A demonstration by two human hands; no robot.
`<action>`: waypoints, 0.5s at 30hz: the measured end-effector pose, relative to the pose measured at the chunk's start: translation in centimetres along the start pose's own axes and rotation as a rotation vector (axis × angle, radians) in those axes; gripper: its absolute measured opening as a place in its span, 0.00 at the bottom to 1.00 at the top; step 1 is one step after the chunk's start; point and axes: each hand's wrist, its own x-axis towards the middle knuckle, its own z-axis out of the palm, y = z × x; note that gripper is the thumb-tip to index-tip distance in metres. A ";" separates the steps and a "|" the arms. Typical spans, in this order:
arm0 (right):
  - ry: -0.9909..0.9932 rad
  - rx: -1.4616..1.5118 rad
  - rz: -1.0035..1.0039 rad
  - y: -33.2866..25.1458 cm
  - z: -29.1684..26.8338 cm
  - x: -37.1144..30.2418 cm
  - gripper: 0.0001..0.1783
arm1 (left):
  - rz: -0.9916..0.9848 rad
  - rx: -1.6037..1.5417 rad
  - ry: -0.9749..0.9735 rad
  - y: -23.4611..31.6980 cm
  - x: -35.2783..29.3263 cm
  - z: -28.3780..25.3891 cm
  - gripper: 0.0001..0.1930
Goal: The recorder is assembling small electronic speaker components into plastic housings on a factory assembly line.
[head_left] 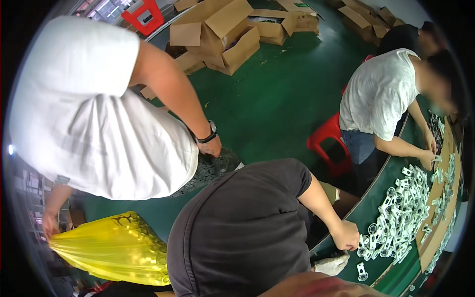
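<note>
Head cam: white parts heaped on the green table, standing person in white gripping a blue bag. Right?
Not quite: the bag is yellow, not blue, as the head view shows. The rest holds: white parts heaped on the green table, standing person in white gripping the bag.

the head camera looked down and across from about head height, through a wide fisheye that bowed straight edges. the dark shirt point(242, 232) loomed near, the white shirt point(99, 119) left, the parts point(400, 213) right; the boxes point(217, 37) sat far.
</note>
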 end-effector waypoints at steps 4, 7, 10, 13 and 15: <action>-0.001 -0.009 0.007 0.1 -0.8 -0.3 0.12 | 0.040 -0.022 0.074 -0.3 -0.7 1.1 0.07; -0.158 -0.325 -0.168 1.2 -5.4 -0.7 0.18 | -0.022 -0.045 -0.120 2.8 -0.3 -0.8 0.07; -0.176 -0.629 -0.085 0.7 -4.0 -1.3 0.13 | -0.198 -0.154 -0.272 2.6 -0.4 -3.5 0.16; -0.117 -1.177 -0.218 0.1 -1.7 -0.2 0.03 | -0.119 -0.303 -0.106 1.6 1.8 -2.2 0.12; 0.192 -0.437 -0.326 1.1 -1.3 1.3 0.06 | -0.076 -0.380 -0.095 2.1 3.1 -2.3 0.08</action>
